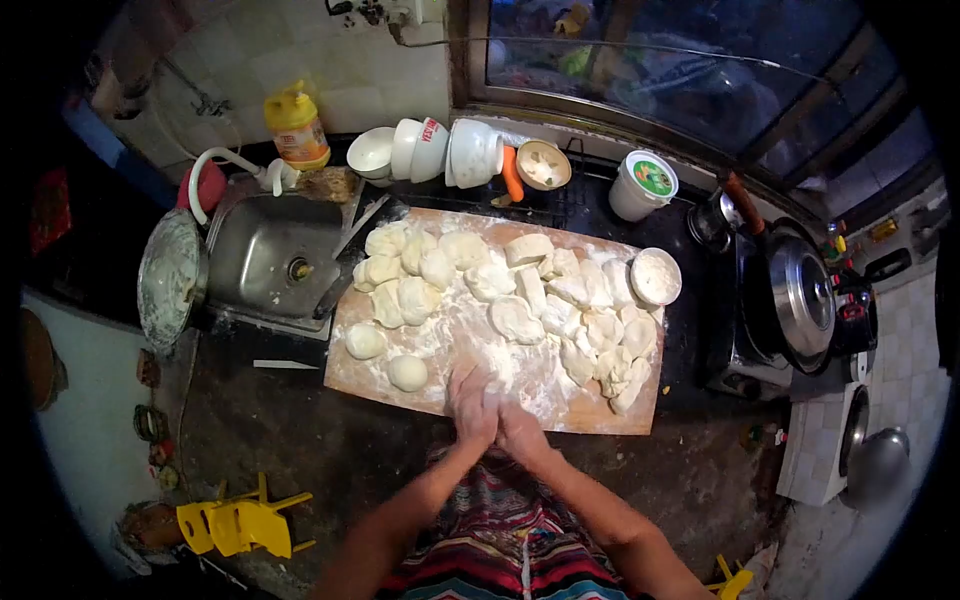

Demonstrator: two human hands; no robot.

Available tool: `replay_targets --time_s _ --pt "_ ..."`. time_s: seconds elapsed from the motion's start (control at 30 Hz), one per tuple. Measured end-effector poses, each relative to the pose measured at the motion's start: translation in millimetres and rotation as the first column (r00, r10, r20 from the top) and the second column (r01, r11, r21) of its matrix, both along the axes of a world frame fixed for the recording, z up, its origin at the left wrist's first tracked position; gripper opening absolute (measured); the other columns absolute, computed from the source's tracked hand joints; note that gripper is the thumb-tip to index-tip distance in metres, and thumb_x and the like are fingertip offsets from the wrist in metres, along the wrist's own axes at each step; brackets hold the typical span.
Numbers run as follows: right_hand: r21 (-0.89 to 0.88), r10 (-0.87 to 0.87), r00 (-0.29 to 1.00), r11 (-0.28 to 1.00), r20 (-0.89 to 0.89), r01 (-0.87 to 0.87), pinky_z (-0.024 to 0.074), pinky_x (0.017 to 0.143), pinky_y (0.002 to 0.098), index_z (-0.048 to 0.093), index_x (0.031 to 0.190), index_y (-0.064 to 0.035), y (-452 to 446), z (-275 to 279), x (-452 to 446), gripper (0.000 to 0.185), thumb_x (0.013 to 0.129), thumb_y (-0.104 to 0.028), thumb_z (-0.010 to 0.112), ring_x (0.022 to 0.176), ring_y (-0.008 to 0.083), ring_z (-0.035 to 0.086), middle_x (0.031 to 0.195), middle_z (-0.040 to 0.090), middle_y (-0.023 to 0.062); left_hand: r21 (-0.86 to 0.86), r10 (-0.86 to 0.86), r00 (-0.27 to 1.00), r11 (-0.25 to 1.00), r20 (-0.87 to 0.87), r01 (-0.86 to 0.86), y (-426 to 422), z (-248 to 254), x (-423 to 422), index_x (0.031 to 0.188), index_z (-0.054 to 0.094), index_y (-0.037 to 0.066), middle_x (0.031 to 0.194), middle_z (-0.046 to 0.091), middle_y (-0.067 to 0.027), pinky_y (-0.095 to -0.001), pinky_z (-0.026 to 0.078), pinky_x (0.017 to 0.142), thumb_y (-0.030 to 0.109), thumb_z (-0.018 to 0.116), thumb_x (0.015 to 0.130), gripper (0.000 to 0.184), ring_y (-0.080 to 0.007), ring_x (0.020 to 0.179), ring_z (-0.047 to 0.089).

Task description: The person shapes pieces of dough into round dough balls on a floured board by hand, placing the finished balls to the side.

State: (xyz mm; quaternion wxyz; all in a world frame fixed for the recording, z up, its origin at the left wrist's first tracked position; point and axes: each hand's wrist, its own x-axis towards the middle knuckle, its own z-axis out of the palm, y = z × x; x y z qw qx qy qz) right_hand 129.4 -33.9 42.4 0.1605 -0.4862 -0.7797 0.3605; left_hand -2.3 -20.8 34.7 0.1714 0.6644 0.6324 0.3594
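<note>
My left hand (472,400) and my right hand (517,424) are together at the front edge of a floured wooden board (445,235). They touch or overlap, and both are blurred; whether anything lies under or between them is hidden. Left of them sit two round dough balls, one (407,373) close by and another (365,341) farther off. Behind, several dough lumps (418,299) are grouped at the board's left. Flatter dough pieces (515,319) spread across its middle and right. A bowl of flour (656,277) stands at the right corner.
A metal sink (265,250) is at the left, with a cleaver (345,265) between it and the board. Stacked bowls (430,150), an orange-handled tool (512,175) and a white tub (643,187) stand behind. A lidded pot (800,295) is on the right; yellow chairs (245,520) stand below.
</note>
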Motion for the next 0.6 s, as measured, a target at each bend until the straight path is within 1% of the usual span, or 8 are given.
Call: replay_targets --time_s 0.1,0.13,0.27,0.37,0.47,0.5,0.53,0.6 --pt "0.081 -0.089 0.996 0.993 -0.027 0.091 0.0476 0.073 0.0535 0.04 0.132 -0.0059 -6.2 0.7 -4.0 0.05 0.088 -0.022 0.056 0.083 0.0451 0.059 0.091 0.057 0.0257 0.122 0.175 0.984 0.977 0.03 -0.177 3.2 -9.0 5.4 0.115 0.056 -0.004 0.122 0.056 -0.0224 -0.0493 0.03 0.107 0.019 0.05 0.09 0.034 -0.0392 0.121 0.046" --pt "0.048 -0.122 0.992 0.992 0.036 0.121 0.0485 0.076 0.0477 0.043 0.128 -0.0019 6.5 2.7 -5.0 0.055 0.081 -0.017 0.065 0.091 0.0437 0.059 0.102 0.058 0.028 0.126 0.183 0.983 0.975 0.003 -0.182 26.8 -21.9 -2.0 0.113 0.057 -0.004 0.121 0.056 -0.0234 -0.0489 0.03 0.107 0.018 0.053 0.088 0.034 -0.0403 0.121 0.046" --pt "-0.318 -0.263 0.965 0.917 -0.028 0.24 0.0499 0.074 0.0432 0.042 0.128 0.0005 56.5 32.4 -12.4 0.061 0.084 -0.034 0.064 0.084 0.0391 0.063 0.086 0.062 0.025 0.139 0.222 0.97 0.968 -0.099 -0.208 85.1 -34.6 -21.2 0.113 0.058 -0.005 0.121 0.057 -0.0245 -0.047 0.034 0.105 0.019 0.056 0.086 0.037 -0.0409 0.119 0.048" --pt "-0.474 -0.331 0.938 0.845 -0.1 0.248 0.0503 0.074 0.0416 0.044 0.127 0.0 54.0 51.4 -6.1 0.055 0.086 -0.032 0.062 0.083 0.0377 0.064 0.092 0.061 0.0245 -0.12 -0.078 0.997 0.99 0.008 0.079 56.1 -16.1 -7.1 0.114 0.059 -0.004 0.119 0.058 -0.0249 -0.0459 0.039 0.101 0.019 0.056 0.085 0.037 -0.0396 0.114 0.052" --pt "0.099 -0.082 0.956 0.988 -0.281 0.114 0.0508 0.074 0.0429 0.045 0.125 -0.0008 41.2 5.2 -2.2 0.048 0.087 -0.027 0.059 0.08 0.0392 0.063 0.095 0.061 0.0233 -0.128 0.009 1.0 0.992 0.024 -0.006 45.0 -11.4 -10.8 0.115 0.059 -0.003 0.116 0.059 -0.0245 -0.0473 0.042 0.096 0.019 0.053 0.086 0.037 -0.0395 0.108 0.054" --pt "0.082 -0.049 0.978 0.994 -0.202 0.067 0.0508 0.075 0.0434 0.045 0.125 -0.0011 42.1 10.3 -7.9 0.047 0.087 -0.024 0.059 0.081 0.0396 0.062 0.098 0.06 0.0231 -0.159 0.031 0.999 0.987 0.026 -0.027 42.9 -16.8 -15.0 0.115 0.059 -0.003 0.116 0.059 -0.0244 -0.048 0.041 0.096 0.02 0.053 0.087 0.037 -0.0396 0.108 0.054" --pt "0.072 -0.011 0.993 0.997 -0.121 0.02 0.0509 0.075 0.0439 0.045 0.125 -0.0013 55.4 22.8 -16.6 0.046 0.086 -0.022 0.059 0.083 0.04 0.062 0.101 0.059 0.0229 0.002 -0.065 0.998 0.998 0.013 0.065 51.7 -25.0 -29.2 0.116 0.058 -0.003 0.121 0.056 -0.025 -0.0483 0.036 0.102 0.02 0.05 0.089 0.036 -0.0408 0.115 0.05" --pt "0.012 0.059 0.998 0.998 0.0 -0.059 0.0508 0.077 0.0448 0.046 0.125 -0.0016 72.3 41.6 -21.3 0.046 0.084 -0.016 0.06 0.086 0.0406 0.061 0.105 0.058 0.0228 0.043 0.042 0.992 0.998 -0.116 -0.037 59.4 -29.5 -38.0 0.119 0.055 -0.003 0.126 0.052 -0.0253 -0.0476 0.031 0.106 0.02 0.049 0.09 0.038 -0.0409 0.122 0.045"
